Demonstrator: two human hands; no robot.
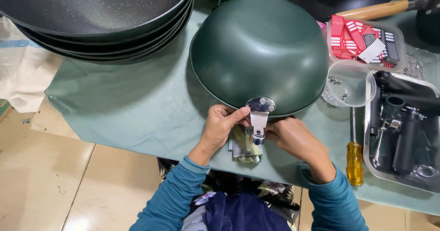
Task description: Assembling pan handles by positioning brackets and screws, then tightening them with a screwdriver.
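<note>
My left hand (pixel 219 126) is curled at the near rim of the wok (pixel 259 52), thumb and forefinger pinched on the left edge of the metal bracket (pixel 259 116) that is riveted to it; my right hand (pixel 293 138) comes in from the other side with its fingers closed against the bracket's lower end, though what they grip there is hidden from me. The two hands nearly meet around that bracket, which points down off the wok toward me. Just under it, between my hands, lies a small folded packet (pixel 245 149) with a greenish print. The wok is dark green and sits upside down on the green cloth (pixel 137 112), its dome in the middle of the table straight ahead of me. To my right, near my right wrist, a screwdriver (pixel 354 155) with a yellow handle lies pointing away from me, and beside it a metal tray (pixel 403 134) holds black handles and bits of hardware. Beyond the screwdriver stands a clear round tub (pixel 350 83) with a few screws in it, touching the wok's right edge, and behind that a clear box (pixel 366 41) of red and black labels. Far left, a stack of black woks (pixel 96 15) sits upright at the table's back corner
</note>
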